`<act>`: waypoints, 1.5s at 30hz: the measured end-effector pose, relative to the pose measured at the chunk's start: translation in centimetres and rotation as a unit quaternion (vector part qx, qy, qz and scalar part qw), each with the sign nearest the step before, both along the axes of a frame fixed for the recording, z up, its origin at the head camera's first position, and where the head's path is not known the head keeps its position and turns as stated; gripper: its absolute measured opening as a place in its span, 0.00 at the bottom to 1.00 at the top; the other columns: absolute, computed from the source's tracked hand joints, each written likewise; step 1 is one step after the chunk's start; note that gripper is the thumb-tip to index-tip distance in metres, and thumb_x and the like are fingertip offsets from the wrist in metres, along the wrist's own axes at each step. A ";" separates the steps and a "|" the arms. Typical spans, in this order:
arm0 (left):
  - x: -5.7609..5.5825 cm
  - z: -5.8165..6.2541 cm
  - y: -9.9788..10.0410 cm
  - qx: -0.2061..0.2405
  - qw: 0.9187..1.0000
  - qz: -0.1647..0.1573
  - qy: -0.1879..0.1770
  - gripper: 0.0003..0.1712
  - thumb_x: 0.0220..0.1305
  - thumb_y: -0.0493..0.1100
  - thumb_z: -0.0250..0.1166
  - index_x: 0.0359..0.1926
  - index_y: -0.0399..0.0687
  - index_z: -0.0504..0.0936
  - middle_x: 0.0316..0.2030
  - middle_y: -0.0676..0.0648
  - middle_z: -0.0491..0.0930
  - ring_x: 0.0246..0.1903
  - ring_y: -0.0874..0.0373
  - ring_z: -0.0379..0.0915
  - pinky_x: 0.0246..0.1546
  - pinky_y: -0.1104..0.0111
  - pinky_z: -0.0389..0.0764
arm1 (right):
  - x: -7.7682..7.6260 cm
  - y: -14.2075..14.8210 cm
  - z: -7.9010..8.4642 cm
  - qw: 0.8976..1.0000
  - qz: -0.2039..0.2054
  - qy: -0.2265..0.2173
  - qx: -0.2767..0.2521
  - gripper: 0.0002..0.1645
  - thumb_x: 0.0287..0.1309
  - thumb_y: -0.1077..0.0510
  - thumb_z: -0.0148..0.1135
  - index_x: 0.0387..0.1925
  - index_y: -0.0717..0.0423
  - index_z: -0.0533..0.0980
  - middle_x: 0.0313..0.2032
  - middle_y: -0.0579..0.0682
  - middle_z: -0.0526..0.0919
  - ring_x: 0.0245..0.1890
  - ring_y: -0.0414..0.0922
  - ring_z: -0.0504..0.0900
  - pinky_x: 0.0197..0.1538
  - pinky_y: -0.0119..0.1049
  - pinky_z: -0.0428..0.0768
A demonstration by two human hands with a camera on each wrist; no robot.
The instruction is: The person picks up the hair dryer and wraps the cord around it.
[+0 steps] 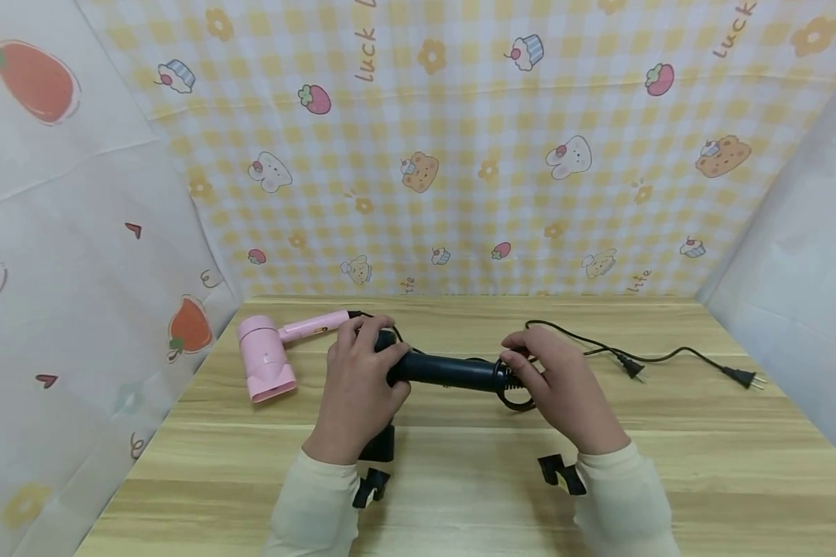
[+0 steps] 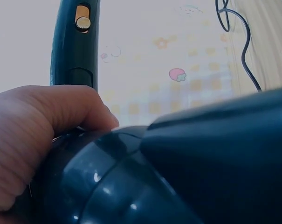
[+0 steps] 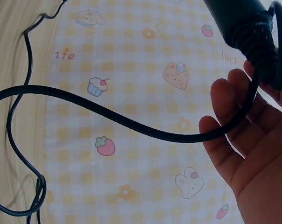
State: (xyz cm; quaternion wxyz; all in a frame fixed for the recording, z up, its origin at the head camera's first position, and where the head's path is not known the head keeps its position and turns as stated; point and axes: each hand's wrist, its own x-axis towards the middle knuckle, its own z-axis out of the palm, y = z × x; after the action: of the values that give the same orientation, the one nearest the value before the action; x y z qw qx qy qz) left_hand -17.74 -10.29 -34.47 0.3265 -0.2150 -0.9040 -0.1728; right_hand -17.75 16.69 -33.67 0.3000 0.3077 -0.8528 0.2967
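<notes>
A dark blue-green hair dryer point(image 1: 460, 372) is held sideways over the table's middle, its handle pointing right. My left hand point(image 1: 362, 379) grips the dryer's head, covering most of it, while the flat nozzle point(image 1: 379, 445) shows below the hand. In the left wrist view, thumb and glossy dark body point(image 2: 108, 182) are close up, with the handle's switch point(image 2: 83, 22) above. My right hand point(image 1: 571, 387) pinches the black cord point(image 3: 178, 137) at the handle's end, and a loop of cord hangs there. In the right wrist view, several fingers point(image 3: 224, 154) lie behind the cord.
A pink hair dryer point(image 1: 265, 360) lies on the wooden table point(image 1: 460, 487) at the left, nozzle toward me. Two black plugs point(image 1: 630, 367) lie at the right with their cords winding across the tabletop. A yellow checked cloth point(image 1: 460, 155) hangs behind.
</notes>
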 end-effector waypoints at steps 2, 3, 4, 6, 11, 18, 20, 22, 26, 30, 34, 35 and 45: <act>0.0 0.0 0.0 0.007 1.000 -0.004 0.002 0.19 0.40 0.36 0.78 0.39 0.49 0.90 0.57 0.44 0.74 0.58 0.42 0.61 0.46 0.42 0.72 | 0.0 0.2 0.0 1.000 0.000 -0.014 -0.003 0.10 0.60 0.66 0.66 0.42 0.54 0.79 0.35 0.40 0.79 0.35 0.35 0.75 0.37 0.38 0.77; 0.1 0.1 0.0 0.011 1.000 -0.006 0.004 0.19 0.40 0.36 0.78 0.39 0.49 0.90 0.57 0.44 0.74 0.58 0.42 0.61 0.46 0.42 0.72 | 0.1 0.3 0.0 1.000 0.000 -0.022 -0.006 0.09 0.61 0.66 0.65 0.43 0.54 0.80 0.36 0.40 0.80 0.36 0.35 0.76 0.38 0.39 0.77; 0.1 0.1 0.1 0.014 1.000 -0.008 0.007 0.19 0.40 0.35 0.78 0.38 0.49 0.90 0.57 0.44 0.74 0.58 0.42 0.62 0.46 0.42 0.72 | 0.1 0.4 0.0 0.999 -0.001 -0.032 -0.009 0.09 0.63 0.65 0.64 0.44 0.54 0.80 0.37 0.40 0.80 0.37 0.35 0.77 0.39 0.40 0.78; 0.1 0.1 0.1 0.019 1.000 -0.012 0.011 0.19 0.39 0.35 0.78 0.38 0.50 0.90 0.57 0.44 0.74 0.57 0.42 0.62 0.46 0.42 0.72 | 0.2 0.7 0.1 0.998 0.000 -0.055 -0.016 0.08 0.66 0.63 0.61 0.45 0.53 0.80 0.38 0.39 0.81 0.36 0.35 0.77 0.40 0.39 0.77; 0.3 0.4 0.1 0.028 0.999 -0.021 0.009 0.18 0.40 0.35 0.77 0.37 0.51 0.90 0.57 0.44 0.74 0.57 0.42 0.62 0.46 0.43 0.72 | 0.4 1.2 0.1 0.992 0.007 -0.117 -0.038 0.09 0.72 0.60 0.55 0.46 0.49 0.81 0.39 0.38 0.81 0.36 0.36 0.79 0.41 0.38 0.77; 0.5 0.8 -0.1 0.042 0.999 -0.026 -0.003 0.20 0.40 0.35 0.78 0.39 0.51 0.90 0.59 0.42 0.73 0.58 0.41 0.63 0.47 0.42 0.72 | 0.3 1.4 0.1 0.984 -0.001 -0.168 -0.059 0.12 0.75 0.56 0.50 0.46 0.49 0.81 0.38 0.43 0.83 0.39 0.38 0.82 0.43 0.44 0.79; 0.6 0.9 -0.2 0.046 0.999 -0.024 -0.003 0.20 0.40 0.35 0.79 0.40 0.51 0.90 0.59 0.41 0.73 0.58 0.41 0.64 0.48 0.41 0.72 | 0.2 1.4 0.0 0.983 -0.003 -0.172 -0.059 0.13 0.75 0.55 0.50 0.46 0.50 0.81 0.38 0.45 0.84 0.39 0.39 0.81 0.43 0.45 0.79; 0.6 0.9 -0.2 0.050 0.998 -0.024 -0.002 0.21 0.40 0.36 0.79 0.40 0.51 0.90 0.59 0.41 0.73 0.58 0.41 0.64 0.48 0.41 0.71 | 0.1 1.3 0.0 0.983 -0.006 -0.173 -0.058 0.13 0.75 0.55 0.49 0.47 0.51 0.81 0.38 0.46 0.84 0.39 0.39 0.81 0.42 0.45 0.79; 0.5 0.9 -0.2 0.063 0.998 -0.031 0.006 0.21 0.39 0.36 0.79 0.40 0.50 0.90 0.59 0.41 0.73 0.57 0.41 0.64 0.47 0.42 0.71 | 0.2 1.3 0.1 0.982 -0.011 -0.179 -0.062 0.14 0.76 0.54 0.48 0.46 0.52 0.80 0.37 0.46 0.84 0.39 0.39 0.82 0.43 0.46 0.79; 0.4 0.9 -0.1 0.079 0.996 -0.044 0.017 0.21 0.39 0.36 0.78 0.40 0.50 0.90 0.58 0.42 0.73 0.55 0.41 0.64 0.47 0.44 0.71 | 0.2 1.1 0.1 0.982 -0.007 -0.176 -0.062 0.15 0.76 0.55 0.47 0.44 0.50 0.81 0.38 0.43 0.83 0.38 0.40 0.81 0.44 0.45 0.79; 0.4 0.9 -0.1 0.087 0.995 -0.044 0.025 0.21 0.38 0.35 0.79 0.40 0.49 0.90 0.58 0.41 0.73 0.53 0.41 0.65 0.46 0.45 0.71 | -0.1 0.5 -0.3 0.986 0.001 -0.159 -0.054 0.14 0.76 0.56 0.47 0.41 0.49 0.81 0.35 0.42 0.82 0.33 0.42 0.77 0.38 0.43 0.76; 0.4 0.9 -0.1 0.090 0.995 -0.042 0.025 0.21 0.38 0.35 0.79 0.40 0.49 0.90 0.58 0.41 0.73 0.53 0.41 0.65 0.47 0.45 0.71 | -0.1 0.3 -0.4 0.987 0.000 -0.152 -0.048 0.14 0.76 0.57 0.47 0.41 0.48 0.80 0.34 0.42 0.82 0.31 0.41 0.76 0.37 0.42 0.75; 0.5 1.0 -0.1 0.104 0.994 -0.020 0.016 0.21 0.40 0.35 0.79 0.41 0.48 0.91 0.58 0.40 0.74 0.54 0.38 0.64 0.50 0.44 0.69 | -0.2 -2.2 -0.9 0.986 -0.006 -0.159 -0.043 0.08 0.70 0.66 0.54 0.41 0.53 0.78 0.33 0.47 0.84 0.33 0.43 0.80 0.40 0.46 0.78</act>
State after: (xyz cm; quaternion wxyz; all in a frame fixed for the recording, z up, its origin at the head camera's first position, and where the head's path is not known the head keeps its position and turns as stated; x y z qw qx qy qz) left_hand -17.26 -10.40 -33.50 0.3581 -0.2010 -0.8711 -0.2692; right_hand -17.92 14.53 -34.54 0.1758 0.2381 -0.8780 0.3762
